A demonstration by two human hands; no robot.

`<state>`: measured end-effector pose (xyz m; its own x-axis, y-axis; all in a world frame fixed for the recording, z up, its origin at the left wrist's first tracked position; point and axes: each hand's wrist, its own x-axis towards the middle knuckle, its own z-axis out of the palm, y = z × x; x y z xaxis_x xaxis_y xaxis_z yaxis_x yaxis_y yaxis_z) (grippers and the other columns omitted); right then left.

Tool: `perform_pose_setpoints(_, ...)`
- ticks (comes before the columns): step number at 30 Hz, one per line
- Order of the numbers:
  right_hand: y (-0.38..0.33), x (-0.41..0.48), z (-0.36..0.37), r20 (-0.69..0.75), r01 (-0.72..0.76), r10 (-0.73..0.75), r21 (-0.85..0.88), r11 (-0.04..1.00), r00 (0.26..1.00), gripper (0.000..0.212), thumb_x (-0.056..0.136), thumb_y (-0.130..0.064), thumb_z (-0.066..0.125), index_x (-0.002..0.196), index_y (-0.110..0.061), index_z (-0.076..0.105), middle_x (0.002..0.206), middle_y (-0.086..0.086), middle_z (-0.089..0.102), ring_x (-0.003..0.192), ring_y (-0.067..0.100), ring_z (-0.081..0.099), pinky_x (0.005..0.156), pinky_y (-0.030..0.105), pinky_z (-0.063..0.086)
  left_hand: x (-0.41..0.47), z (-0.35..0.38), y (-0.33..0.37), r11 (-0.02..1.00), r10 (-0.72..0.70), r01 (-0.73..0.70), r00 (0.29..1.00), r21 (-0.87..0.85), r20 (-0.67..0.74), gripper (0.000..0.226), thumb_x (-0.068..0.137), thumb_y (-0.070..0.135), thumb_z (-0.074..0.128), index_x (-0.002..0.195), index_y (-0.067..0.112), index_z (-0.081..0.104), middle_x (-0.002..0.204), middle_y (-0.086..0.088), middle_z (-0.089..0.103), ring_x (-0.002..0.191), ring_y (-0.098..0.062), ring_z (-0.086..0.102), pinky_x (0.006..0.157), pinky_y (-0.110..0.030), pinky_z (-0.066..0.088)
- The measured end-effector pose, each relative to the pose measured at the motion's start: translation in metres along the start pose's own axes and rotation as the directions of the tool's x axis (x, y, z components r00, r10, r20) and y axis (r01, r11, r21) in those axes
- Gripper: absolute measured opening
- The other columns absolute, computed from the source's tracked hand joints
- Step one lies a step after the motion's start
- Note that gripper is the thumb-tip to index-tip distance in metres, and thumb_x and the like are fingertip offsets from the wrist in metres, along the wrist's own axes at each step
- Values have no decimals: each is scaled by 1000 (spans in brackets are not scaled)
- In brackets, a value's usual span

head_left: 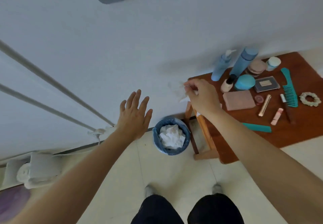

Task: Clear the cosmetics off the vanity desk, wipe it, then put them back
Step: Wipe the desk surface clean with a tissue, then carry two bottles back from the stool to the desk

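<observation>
A brown wooden vanity desk (pixel 297 136) stands at the right, against the white wall. Several cosmetics lie on it: two tall blue bottles (pixel 243 62), a teal jar (pixel 244 82), a pink box (pixel 238 99), a dark compact (pixel 266 84), a teal comb (pixel 289 90), lipsticks (pixel 264 105). My right hand (pixel 202 96) hovers off the desk's left corner and pinches a blurred white tissue (pixel 181 92). My left hand (pixel 134 115) is held out over the floor with straight, spread fingers, holding nothing.
A small blue-lined bin (pixel 172 151) with crumpled white tissue in it stands on the pale tiled floor between my hands, beside the desk's leg. A white power strip and cables (pixel 35 169) lie along the wall at the left. My feet show below.
</observation>
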<state>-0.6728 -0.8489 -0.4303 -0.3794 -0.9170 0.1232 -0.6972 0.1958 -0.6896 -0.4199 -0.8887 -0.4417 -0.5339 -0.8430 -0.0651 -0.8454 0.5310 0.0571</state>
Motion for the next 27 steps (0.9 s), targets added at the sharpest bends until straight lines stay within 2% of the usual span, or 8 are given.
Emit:
perform_pose_setpoints(7, 97, -4, 168, 32, -140, 140, 2, 990, 990, 19, 100, -31, 52, 111, -25, 66, 108, -2, 61, 96, 14, 61, 80, 33, 52, 19, 179, -25, 987, -104, 127, 969, -93, 225, 54, 102, 43, 23, 150, 20, 28, 162, -10, 9, 149, -26, 6, 116, -48, 15)
perform_pose_setpoints(11, 165, -12, 245, -31, -170, 171, 32, 985, 985, 16, 99, -29, 54, 108, -23, 67, 107, -3, 56, 96, 11, 59, 84, 25, 48, 19, 289, -21, 979, -111, 163, 932, -123, 346, 50, 103, 37, 29, 149, 19, 28, 161, -11, 9, 148, -26, 4, 115, -47, 17)
perform_pose_setpoints(14, 218, -26, 300, -50, -169, 167, -51, 984, 985, 19, 100, -33, 51, 108, -25, 66, 113, 0, 54, 98, 7, 50, 86, 17, 40, 12, 367, -18, 978, -94, 162, 905, -132, 415, 49, 101, 28, 35, 149, 17, 29, 161, -13, 11, 148, -29, 6, 114, -48, 20)
perform_pose_setpoints(17, 267, -55, 350, -23, -129, 127, -178, 976, 992, 23, 101, -33, 48, 111, -23, 66, 116, 4, 55, 108, 18, 50, 92, 28, 45, 0, 440, -12, 974, -96, 181, 872, -135, 480, 53, 100, 25, 38, 150, 17, 24, 161, -15, 8, 148, -30, 6, 112, -50, 24)
perform_pose_setpoints(20, 315, -88, 393, 380, 94, 78, -413, 906, 922, 35, 101, -24, 48, 136, -19, 53, 138, 9, 49, 129, 28, 41, 106, 39, 38, -12, 507, -3, 980, -65, 166, 781, -106, 621, 62, 100, 29, 38, 154, 18, 9, 162, -13, -10, 149, -27, -5, 115, -49, 23)
perform_pose_setpoints(22, 344, -108, 413, 717, 266, 181, -463, 845, 674, 61, 98, -13, 50, 153, -13, 24, 160, 9, 20, 147, 33, 14, 118, 44, 22, -19, 539, 3, 986, -37, 139, 715, -90, 698, 71, 99, 29, 41, 155, 16, -2, 158, -12, -26, 149, -25, -12, 117, -49, 21)
perform_pose_setpoints(24, 363, -120, 419, 796, 295, 254, -469, 833, 549, 75, 94, -8, 53, 156, -11, 10, 164, 8, -3, 150, 33, -6, 121, 45, 14, -27, 554, 5, 985, -35, 142, 706, -93, 707, 77, 97, 30, 43, 154, 16, -8, 156, -11, -32, 148, -24, -16, 118, -49, 18)
perform_pose_setpoints(27, 356, -133, 406, 686, 235, 207, -492, 838, 697, 83, 92, -11, 60, 157, -18, 8, 164, 10, -9, 151, 32, -7, 119, 48, 14, -37, 543, 3, 990, -59, 128, 773, -64, 632, 71, 99, 37, 36, 155, 20, -5, 159, -11, -25, 147, -29, -18, 119, -54, 9)
